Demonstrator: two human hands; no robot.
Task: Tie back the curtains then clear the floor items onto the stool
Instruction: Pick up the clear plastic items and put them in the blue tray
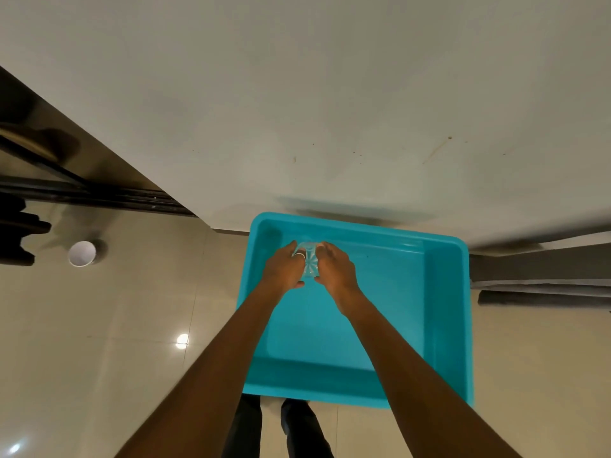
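We hold one clear ribbed cup [309,264] between our two hands, left hand [284,271] and right hand [335,269] both curled round it, over the single turquoise stool [446,309], while one white cup [82,253] stands on the tiled floor [132,325] well to the left.

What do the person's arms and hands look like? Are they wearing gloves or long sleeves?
No gloves and no sleeves show. The left arm and the right arm are bare all the way to the picture's edge. The left hand and the right hand have no watch or bracelet. A pale loop by one left finger might be a ring; I cannot tell.
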